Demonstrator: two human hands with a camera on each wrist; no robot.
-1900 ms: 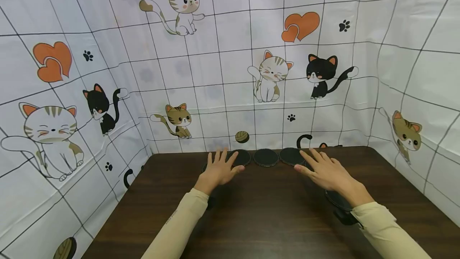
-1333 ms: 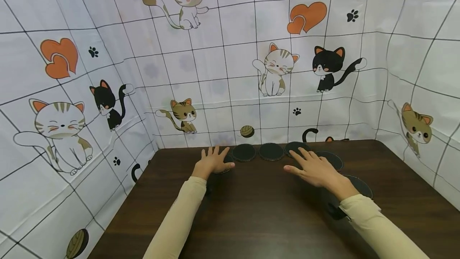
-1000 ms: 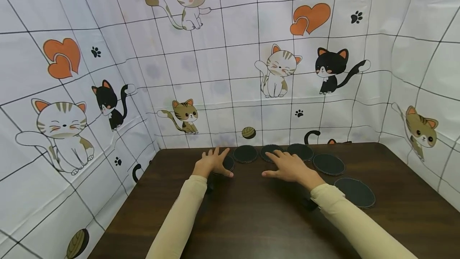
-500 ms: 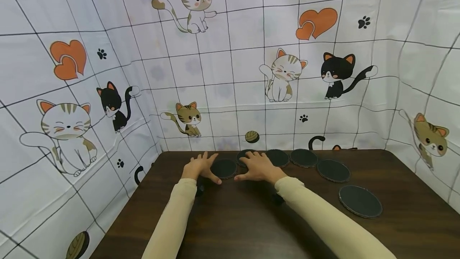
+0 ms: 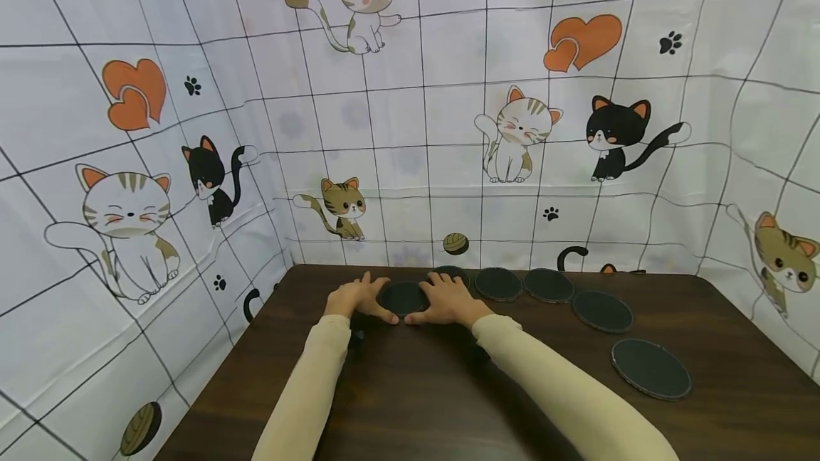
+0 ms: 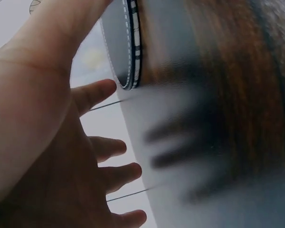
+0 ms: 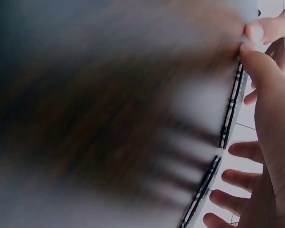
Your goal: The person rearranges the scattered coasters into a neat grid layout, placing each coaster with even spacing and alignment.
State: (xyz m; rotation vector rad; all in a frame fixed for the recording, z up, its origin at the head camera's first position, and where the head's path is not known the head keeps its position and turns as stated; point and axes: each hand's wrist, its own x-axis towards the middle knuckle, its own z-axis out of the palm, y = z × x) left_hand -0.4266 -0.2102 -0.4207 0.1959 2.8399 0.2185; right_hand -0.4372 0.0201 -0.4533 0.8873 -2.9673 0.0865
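Observation:
A dark round coaster [image 5: 403, 299] with a stitched rim lies flat at the left end of an arc of similar coasters. My left hand [image 5: 359, 297] is at its left side, fingers spread and thumb along the near edge. On the other side is my right hand [image 5: 448, 301], its thumb nearly meeting the left thumb in front of the coaster. In the left wrist view, the index fingertip is right at the rim of the coaster [image 6: 116, 52]. The right wrist view shows my right fingers [image 7: 240, 178] loosely spread beside two coaster edges.
Several more coasters curve rightward along the table's back: one [image 5: 498, 284], another [image 5: 549, 285], then one [image 5: 602, 311] and a nearer one [image 5: 650, 368]. The dark wooden table [image 5: 410, 404] meets a white cat-print curtain [image 5: 435, 119] at back and sides.
My right hand has moved left across the arc from the right-hand coasters to the leftmost one. The left hand has shifted slightly, uncovering that coaster. The coasters keep their arrangement.

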